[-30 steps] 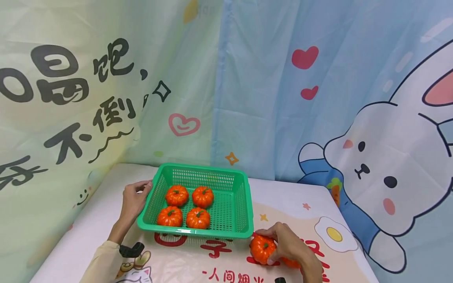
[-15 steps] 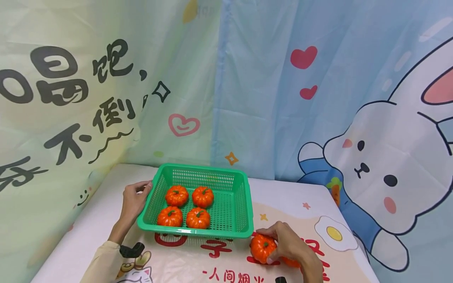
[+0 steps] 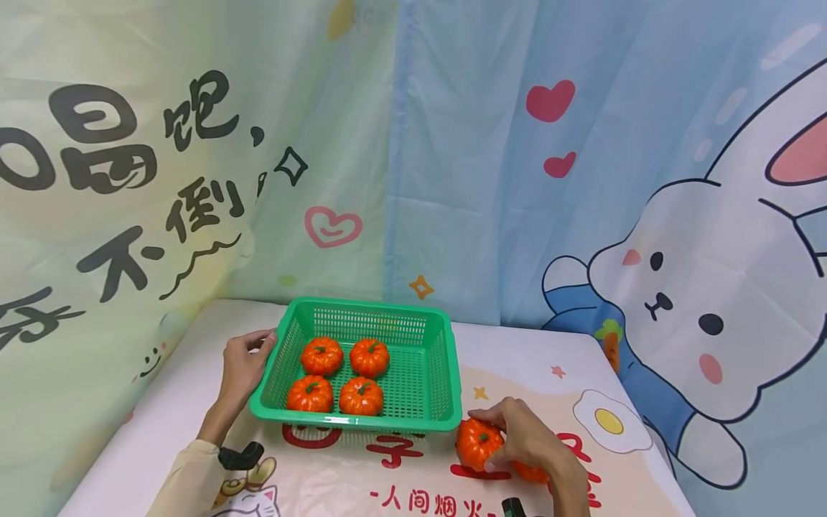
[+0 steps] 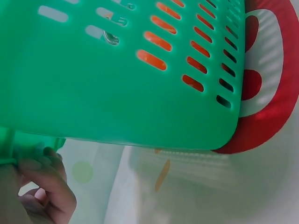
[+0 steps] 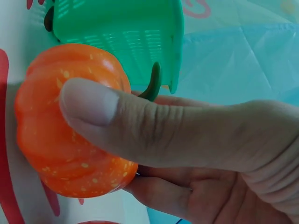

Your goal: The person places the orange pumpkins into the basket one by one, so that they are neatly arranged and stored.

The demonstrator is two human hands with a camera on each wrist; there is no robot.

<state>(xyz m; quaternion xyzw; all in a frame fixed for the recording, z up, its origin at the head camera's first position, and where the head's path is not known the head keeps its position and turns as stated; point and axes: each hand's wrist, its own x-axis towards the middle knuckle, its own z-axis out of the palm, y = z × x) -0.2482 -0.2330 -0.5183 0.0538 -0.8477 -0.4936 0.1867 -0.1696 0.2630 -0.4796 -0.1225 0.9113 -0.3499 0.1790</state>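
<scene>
A green plastic basket [image 3: 420, 424] with slotted walls stands on the table and contains several small orange pumpkins [image 3: 362, 397]. My left hand [image 3: 244, 366] pinches its left rim; in the left wrist view the curled fingers [image 4: 53, 186] are at the rim, partly hidden by the basket. Just off the basket's front right corner, my right hand [image 3: 526, 438] grips another pumpkin [image 3: 478, 446], thumb across its side and green stem showing in the right wrist view. One more orange pumpkin [image 3: 531, 472] lies behind that hand, mostly covered by it.
The table [image 3: 517, 352] has a printed cover with red characters and a fried egg picture. A printed curtain [image 3: 452, 179] hangs along its back and left sides. Inside the basket, the right part shows bare mesh floor.
My right hand and its pumpkin have shifted slightly upward in the head view over the last half second. The left hand stays at the basket rim, and the view has tilted a little.
</scene>
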